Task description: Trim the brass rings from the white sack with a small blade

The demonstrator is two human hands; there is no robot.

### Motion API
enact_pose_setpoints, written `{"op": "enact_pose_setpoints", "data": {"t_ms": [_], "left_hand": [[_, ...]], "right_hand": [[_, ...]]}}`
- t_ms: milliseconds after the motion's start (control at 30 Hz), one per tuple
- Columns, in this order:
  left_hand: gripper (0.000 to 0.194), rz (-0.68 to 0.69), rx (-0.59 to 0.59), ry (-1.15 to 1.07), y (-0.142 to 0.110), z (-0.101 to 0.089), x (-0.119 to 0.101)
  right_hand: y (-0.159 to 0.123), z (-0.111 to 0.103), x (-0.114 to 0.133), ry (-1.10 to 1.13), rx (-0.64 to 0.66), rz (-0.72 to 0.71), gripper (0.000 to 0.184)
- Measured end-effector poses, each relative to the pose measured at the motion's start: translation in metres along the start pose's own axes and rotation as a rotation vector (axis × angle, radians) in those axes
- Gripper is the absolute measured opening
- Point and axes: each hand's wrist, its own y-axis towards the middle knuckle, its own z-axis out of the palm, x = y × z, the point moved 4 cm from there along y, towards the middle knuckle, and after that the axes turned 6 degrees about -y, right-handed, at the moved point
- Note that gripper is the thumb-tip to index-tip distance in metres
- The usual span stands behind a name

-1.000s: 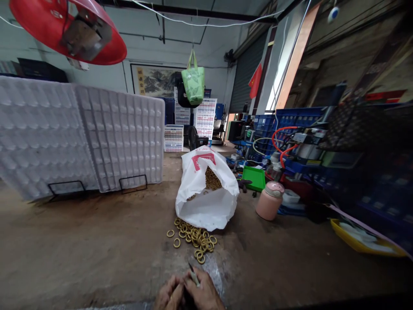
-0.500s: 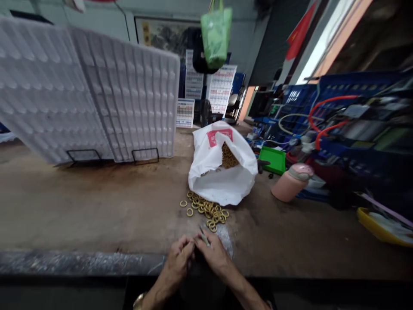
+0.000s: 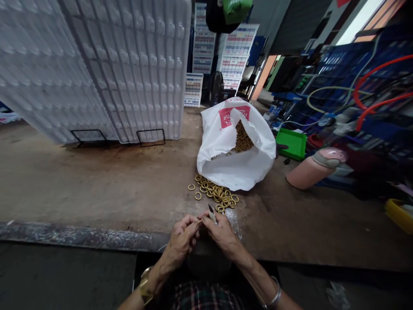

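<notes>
My two hands meet at the near edge of the worn workbench [image 3: 97, 189]. My right hand [image 3: 222, 232] is closed around a small blade-like tool [image 3: 211, 212] whose tip points up and away. My left hand [image 3: 183, 237] is pinched shut against it, holding something too small to make out. Just beyond the hands lies a loose pile of several brass-coloured rings [image 3: 216, 196]. Behind the pile a white plastic bag [image 3: 237, 148] with a red label lies open, with more rings inside.
White moulded trays [image 3: 97, 64] lean upright on wire stands at the back left. A pink flask [image 3: 314, 168] lies right of the bag, a green tray [image 3: 292, 144] behind it. Blue crates with hoses fill the right side. A yellow tray [image 3: 398, 213] sits at far right.
The view has tilted downward, bringing my forearms and the bench edge into sight. My hands stay together at the bench edge with the tool; the rings and bag have not moved.
</notes>
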Motion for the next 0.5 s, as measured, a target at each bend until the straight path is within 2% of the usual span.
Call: {"op": "enact_pose_setpoints", "data": {"t_ms": [133,233,367,500], "left_hand": [[0.040,-0.005,0.005,-0.038,0.003,0.000,0.004],[0.041,0.000,-0.009,-0.056,0.004,0.000,0.004],[0.040,0.042,-0.040,-0.056,0.006,0.001,0.001],[0.042,0.031,-0.088,-0.023,0.007,0.004,0.000]], "right_hand": [[0.001,-0.003,0.001,-0.009,-0.003,-0.006,0.026],[0.001,-0.009,0.005,-0.103,-0.047,-0.030,0.029],[0.000,-0.013,0.003,-0.376,-0.082,-0.150,0.026],[-0.004,-0.003,-0.006,-0.650,0.004,-0.298,0.021]]}}
